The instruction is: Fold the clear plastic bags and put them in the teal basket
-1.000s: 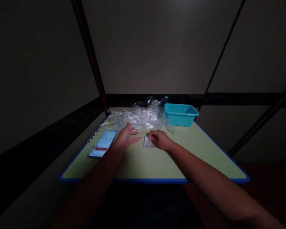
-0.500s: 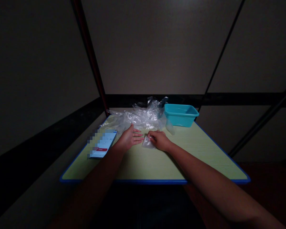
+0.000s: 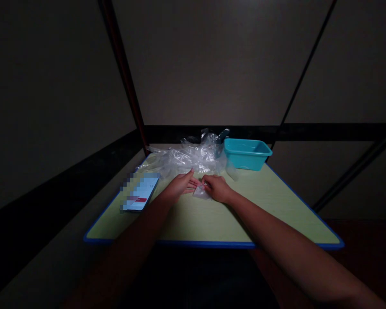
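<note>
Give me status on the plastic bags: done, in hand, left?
Done: no finished bag visible. In hand: right hand pinches a small clear bag, left hand fingertips at its edge. Left: the crumpled clear-plastic pile beside the teal bin.

A table [image 3: 212,223] fills the middle of the view. 2 hands meet near its centre: the left hand [image 3: 180,185] lies flat on the left, the right hand [image 3: 217,189] on the right. A small bag [image 3: 199,192] lies on the table between them, gripped by the right hand. A phone [image 3: 140,192] lies left of the left hand. Behind the hands, a heap of bags [image 3: 186,159] runs along the far edge. A tub [image 3: 247,153] sits just right of the heap.
</note>
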`<control>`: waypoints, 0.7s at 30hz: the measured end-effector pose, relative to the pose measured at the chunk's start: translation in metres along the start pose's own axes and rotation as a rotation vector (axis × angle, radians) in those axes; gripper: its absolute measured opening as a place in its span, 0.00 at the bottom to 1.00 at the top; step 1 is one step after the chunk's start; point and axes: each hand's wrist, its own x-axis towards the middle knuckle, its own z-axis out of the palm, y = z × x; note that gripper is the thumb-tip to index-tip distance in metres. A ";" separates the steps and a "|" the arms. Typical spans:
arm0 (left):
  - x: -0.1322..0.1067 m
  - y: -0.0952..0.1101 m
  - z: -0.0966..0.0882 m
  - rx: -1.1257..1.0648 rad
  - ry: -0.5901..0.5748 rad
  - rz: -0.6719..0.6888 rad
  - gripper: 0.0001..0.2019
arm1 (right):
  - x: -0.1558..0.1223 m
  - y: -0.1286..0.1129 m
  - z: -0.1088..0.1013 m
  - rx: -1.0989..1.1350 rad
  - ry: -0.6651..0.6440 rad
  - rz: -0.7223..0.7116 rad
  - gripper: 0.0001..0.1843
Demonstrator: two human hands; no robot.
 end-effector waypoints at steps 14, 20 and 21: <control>0.002 -0.003 0.001 0.032 0.076 0.010 0.21 | 0.000 0.003 0.001 0.082 0.021 -0.008 0.17; 0.002 -0.004 0.001 0.049 0.073 0.039 0.20 | -0.008 -0.005 -0.016 -0.070 0.039 -0.040 0.19; 0.002 -0.004 0.001 0.052 0.073 0.036 0.20 | -0.010 -0.008 -0.021 -0.090 0.046 -0.066 0.18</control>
